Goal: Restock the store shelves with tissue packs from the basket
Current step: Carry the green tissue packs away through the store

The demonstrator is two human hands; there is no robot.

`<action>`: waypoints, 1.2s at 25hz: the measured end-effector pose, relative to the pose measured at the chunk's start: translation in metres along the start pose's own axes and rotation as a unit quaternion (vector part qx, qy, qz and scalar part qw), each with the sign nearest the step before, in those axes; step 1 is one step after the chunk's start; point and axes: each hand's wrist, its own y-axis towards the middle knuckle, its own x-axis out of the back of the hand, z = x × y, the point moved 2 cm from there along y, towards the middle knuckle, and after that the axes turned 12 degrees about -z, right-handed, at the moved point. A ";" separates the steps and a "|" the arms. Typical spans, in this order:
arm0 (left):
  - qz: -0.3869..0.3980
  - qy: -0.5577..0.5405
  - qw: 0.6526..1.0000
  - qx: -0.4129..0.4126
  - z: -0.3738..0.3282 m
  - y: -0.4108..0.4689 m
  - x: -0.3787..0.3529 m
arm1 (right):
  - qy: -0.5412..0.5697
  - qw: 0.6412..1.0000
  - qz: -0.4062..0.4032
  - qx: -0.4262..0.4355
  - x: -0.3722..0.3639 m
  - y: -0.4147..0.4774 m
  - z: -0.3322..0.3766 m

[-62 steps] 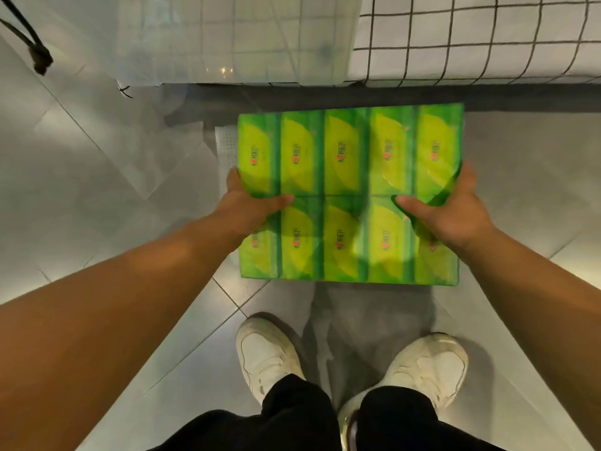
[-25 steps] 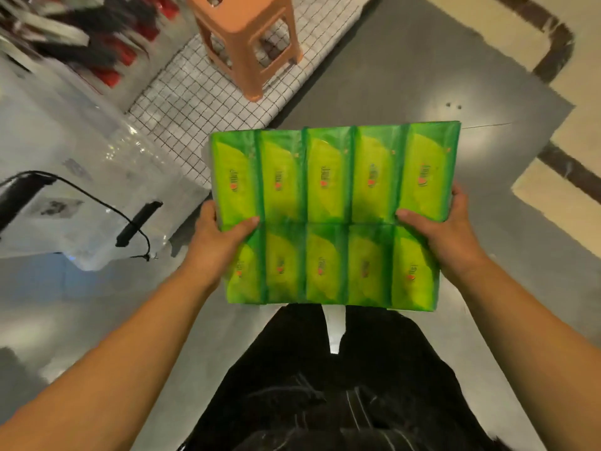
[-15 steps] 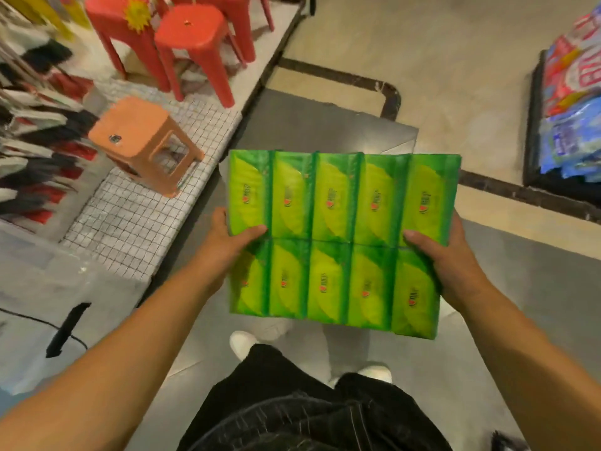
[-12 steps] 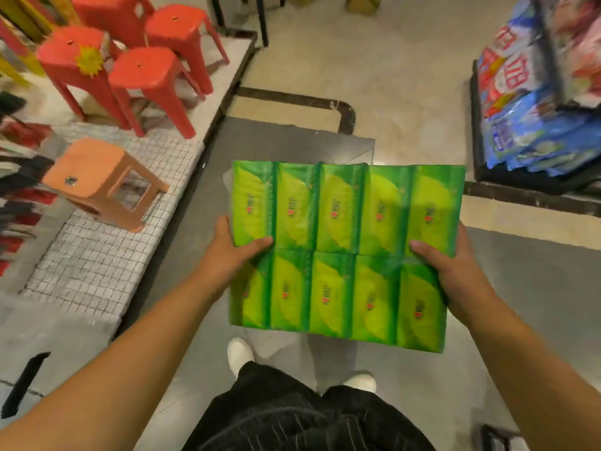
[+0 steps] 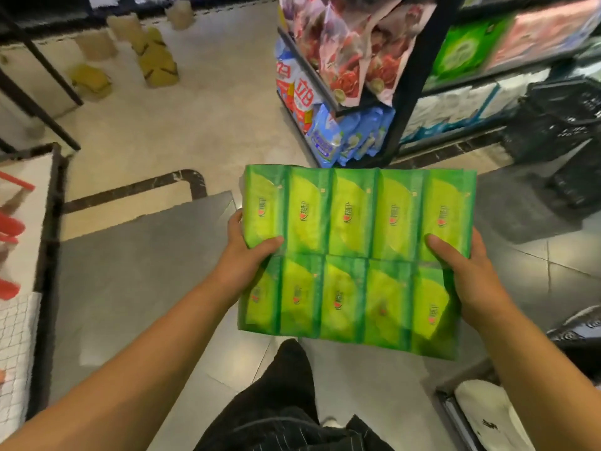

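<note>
A flat green multipack of tissue packs (image 5: pixel 354 255), two rows of small packs in clear wrap, is held level in front of me at waist height. My left hand (image 5: pixel 242 252) grips its left edge with the thumb on top. On the right edge my right hand (image 5: pixel 468 271) holds on the same way. Ahead on the right stands a black store shelf (image 5: pixel 409 76) with green and pink tissue packs on its upper level and white packs below. The basket named in the task cannot be made out for sure.
Blue and red bagged goods (image 5: pixel 328 102) fill the shelf's end rack. Black plastic crates (image 5: pixel 566 131) stand at the far right. Brown cardboard boxes (image 5: pixel 156 60) lie on the floor ahead. A low platform with a black edge (image 5: pixel 48 222) and red stools (image 5: pixel 9 229) runs along the left.
I have turned right with the multipack held in both hands. The stools and grid platform slid off to the left, and the store shelf came into view ahead on the right.
</note>
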 end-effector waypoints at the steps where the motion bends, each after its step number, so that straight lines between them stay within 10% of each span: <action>1: 0.023 0.000 1.000 -0.010 -0.010 0.024 -0.026 | 0.012 1.000 -0.018 0.000 0.008 0.020 0.006; 14: 0.215 -0.023 0.976 0.015 -0.139 0.270 -0.320 | 0.100 0.968 -0.230 -0.002 0.073 0.239 0.083; 30: 0.145 0.042 0.988 0.017 -0.228 0.424 -0.683 | 0.081 0.983 -0.159 -0.042 0.242 0.646 0.203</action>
